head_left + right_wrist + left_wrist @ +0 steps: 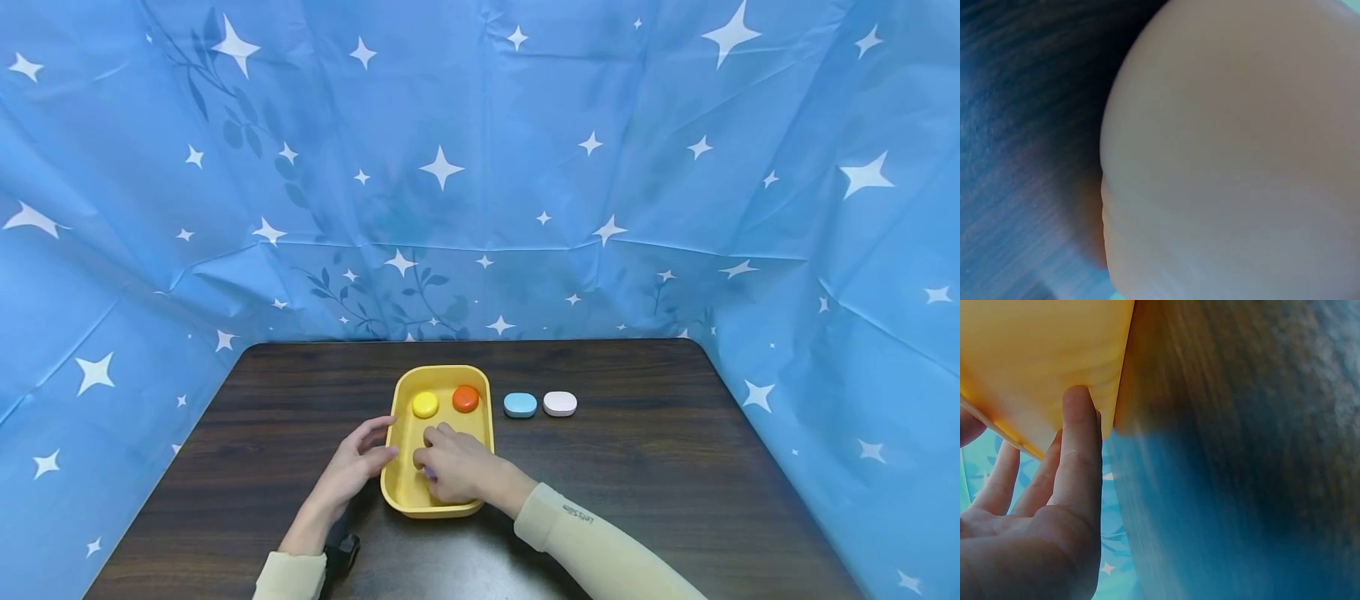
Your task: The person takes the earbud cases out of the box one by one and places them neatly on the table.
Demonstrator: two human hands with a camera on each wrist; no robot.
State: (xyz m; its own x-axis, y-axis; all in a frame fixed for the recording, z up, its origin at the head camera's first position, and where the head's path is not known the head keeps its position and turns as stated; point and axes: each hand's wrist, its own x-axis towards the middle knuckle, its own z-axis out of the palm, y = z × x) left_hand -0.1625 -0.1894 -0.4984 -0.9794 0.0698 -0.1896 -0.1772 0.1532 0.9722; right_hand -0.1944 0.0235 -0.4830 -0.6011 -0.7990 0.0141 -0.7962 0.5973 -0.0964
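A yellow tray (pixel 437 512) lies on the dark wood table. My left hand (pixel 351 471) is at its left side, thumb over the rim and fingers along the outer wall (pixel 1079 412), gripping the edge. Inside the tray's near half, my right hand (pixel 465 465) pinches a small purple piece (pixel 430 472), mostly hidden by the fingers. A round yellow piece (pixel 425 405) and a round orange-red piece (pixel 465 398) lie in the tray's far half. The right wrist view is filled by the heel of the right hand (pixel 1229 150); its fingers do not show there.
Right of the tray, a light blue oval piece (pixel 521 405) and a white oval piece (pixel 559 403) lie side by side on the table (pixel 637 467). A blue curtain with white stars (pixel 480 167) hangs behind and around the table.
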